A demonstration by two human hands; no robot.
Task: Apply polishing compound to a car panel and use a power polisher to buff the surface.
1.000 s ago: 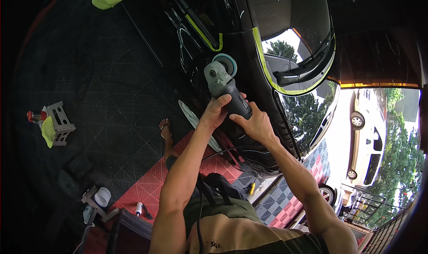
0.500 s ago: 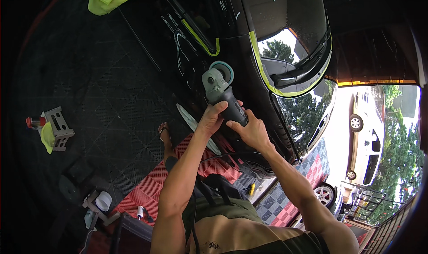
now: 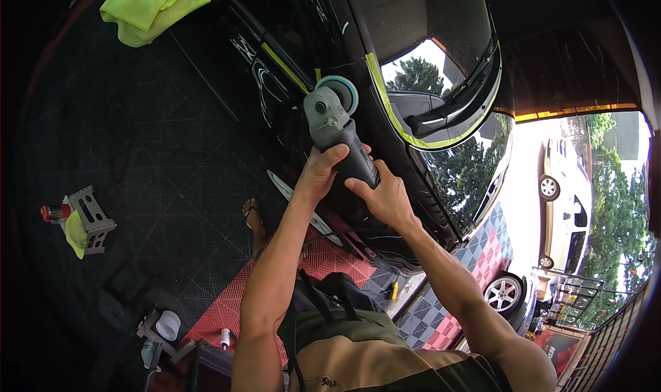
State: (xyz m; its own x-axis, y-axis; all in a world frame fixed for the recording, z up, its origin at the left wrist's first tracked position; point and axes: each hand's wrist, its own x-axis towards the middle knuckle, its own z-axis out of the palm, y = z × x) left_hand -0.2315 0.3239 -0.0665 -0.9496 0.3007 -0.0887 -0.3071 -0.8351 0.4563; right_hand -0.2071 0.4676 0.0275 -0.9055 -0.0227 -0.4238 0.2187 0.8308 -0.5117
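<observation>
Both my hands grip a handheld car polisher (image 3: 355,159) with a grey head and black body. My left hand (image 3: 321,173) wraps the body just behind the head, and my right hand (image 3: 387,198) closes on its rear end. The polisher's round pad (image 3: 345,90), with a light-blue edge, is at the glossy black car panel (image 3: 389,147); whether it presses on the paint is hard to see. Yellow-green masking tape (image 3: 387,103) borders the windshield, and another tape strip (image 3: 284,67) follows the trim, its near end partly hidden by the polisher.
A yellow-green towel (image 3: 155,13) lies at the upper left. On the dark tiled floor stands a grey step stool (image 3: 91,216) with a cloth and a red-topped container. A white bottle (image 3: 225,338) is lower left, a yellow-handled tool (image 3: 394,290) below the car. Parked vehicles are at right.
The polisher has moved away from me along the panel, up to the end of the trim tape, which now lies partly behind it. My view has shifted slightly; both hands keep their grip.
</observation>
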